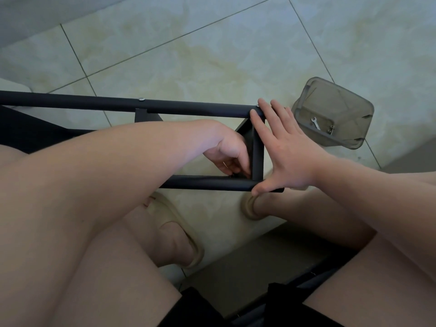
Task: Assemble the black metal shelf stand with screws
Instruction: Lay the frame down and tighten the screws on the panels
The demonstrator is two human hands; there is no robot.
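The black metal shelf frame (188, 109) lies across my knees above the tiled floor: two long tubes joined at the right end by a short cross tube (257, 159). A silver screw head (141, 99) shows on the far tube. My right hand (283, 149) lies flat with straight fingers against the frame's right end, fingertips on the far corner, thumb on the near tube. My left hand (226, 154) reaches inside the frame, fingers curled at the near inner corner, pinching something small that I cannot make out.
A clear grey plastic tub (354, 100) stands on the floor at the right, holding a small wrench (315, 123) and a screw or two (331, 130). My feet in beige slippers (179, 223) rest below the frame. Pale floor tiles stretch beyond.
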